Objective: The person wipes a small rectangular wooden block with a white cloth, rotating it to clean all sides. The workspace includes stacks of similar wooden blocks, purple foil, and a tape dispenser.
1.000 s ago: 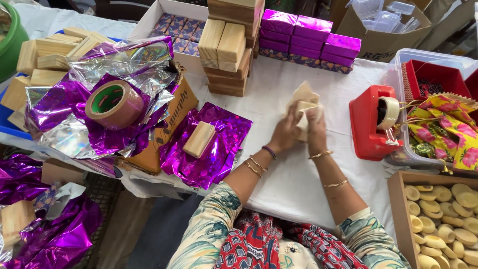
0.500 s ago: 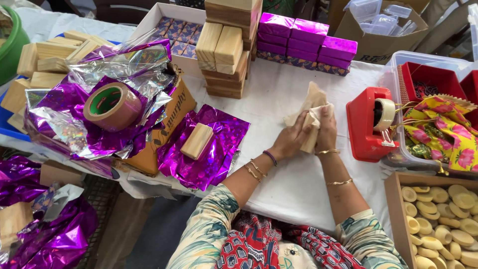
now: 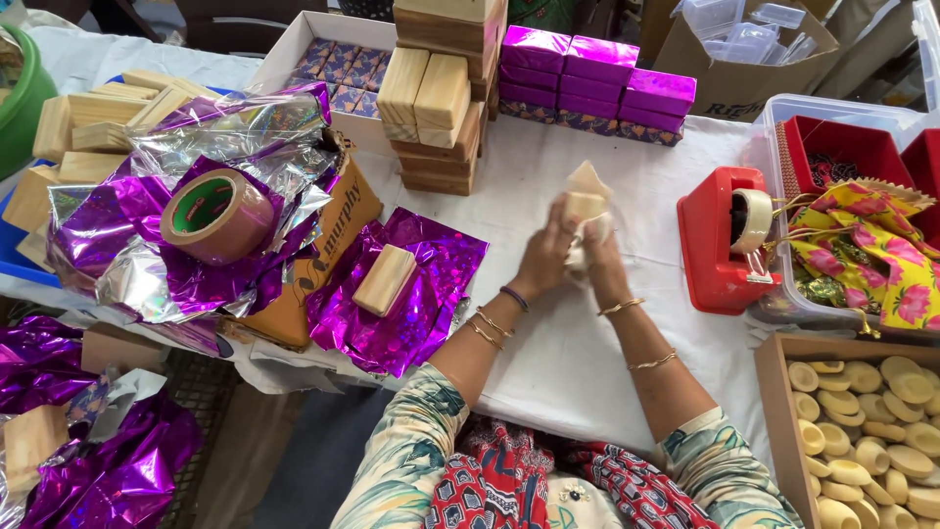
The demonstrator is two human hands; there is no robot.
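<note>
Both of my hands hold a small wooden block [image 3: 586, 200] in pale wrapping above the white tablecloth [image 3: 548, 343]. My left hand [image 3: 544, 257] grips it from the left and my right hand [image 3: 599, 263] from the right, fingers curled around it. To the left lies another wooden block [image 3: 384, 279] on a sheet of purple foil [image 3: 431, 294]. A red tape dispenser [image 3: 727, 241] stands just right of my hands.
Stacked wooden blocks [image 3: 431, 98] and purple wrapped boxes [image 3: 597, 76] stand at the back. A brown tape roll [image 3: 215, 214] rests on crumpled foil at left. A box of small clay cups [image 3: 871, 431] sits at lower right, and a clear bin [image 3: 852, 176] holds floral fabric.
My hands have turned and shifted the block slightly while working the wrapping around it. Nothing else on the table has moved.
</note>
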